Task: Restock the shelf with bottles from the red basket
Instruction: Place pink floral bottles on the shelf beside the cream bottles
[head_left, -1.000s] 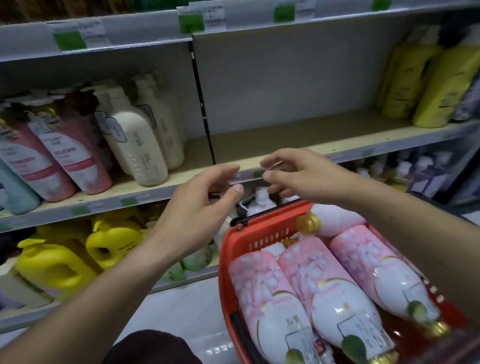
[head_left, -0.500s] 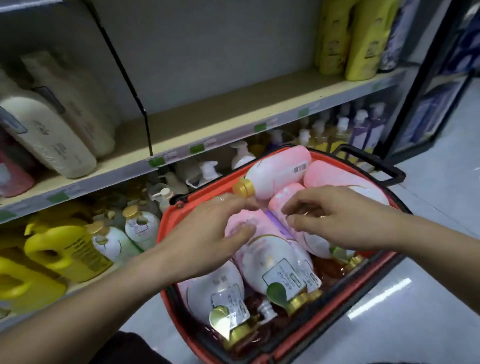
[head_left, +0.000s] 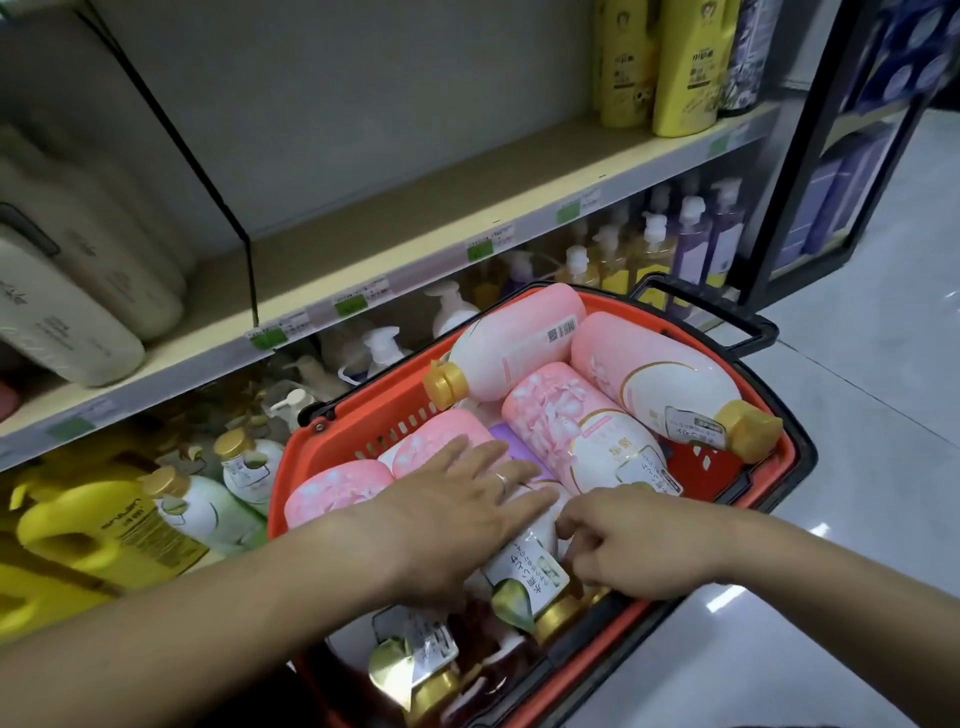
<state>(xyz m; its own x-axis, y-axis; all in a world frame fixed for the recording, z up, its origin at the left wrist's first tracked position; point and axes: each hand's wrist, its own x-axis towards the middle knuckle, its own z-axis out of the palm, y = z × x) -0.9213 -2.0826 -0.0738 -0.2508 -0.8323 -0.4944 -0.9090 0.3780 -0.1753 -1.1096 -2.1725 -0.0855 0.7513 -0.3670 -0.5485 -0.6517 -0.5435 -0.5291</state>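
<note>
Fingers (head_left: 498, 480) of the left hand (head_left: 457, 514) lie straight and slightly spread, flat on a pink bottle (head_left: 524, 566) in the red basket (head_left: 363, 431); a thin ring sits on one of them. The right hand (head_left: 628, 545) comes in just beside it, fingers curled downward at the same bottle's side, though whether they actually grip it I cannot tell.

The bottles lie on their sides, packed close: smooth glossy plastic, rounded and tapering, pink with a pale floral print fading to white, printed labels, gold flip caps. One at the far end (head_left: 514, 343) shows a barcode; another (head_left: 670, 384) points its cap toward the right rim.

The basket is slotted red plastic with a black handle (head_left: 727, 317) folded back. Behind it, the cream shelf (head_left: 415, 218) has a bare stretch with green price tags along its edge, off-white bottles (head_left: 67, 306) to the left and yellow ones (head_left: 654, 62) to the right. Pump bottles and yellow jugs (head_left: 98, 525) fill the lower tier. The floor (head_left: 872, 415) is pale glossy tile
</note>
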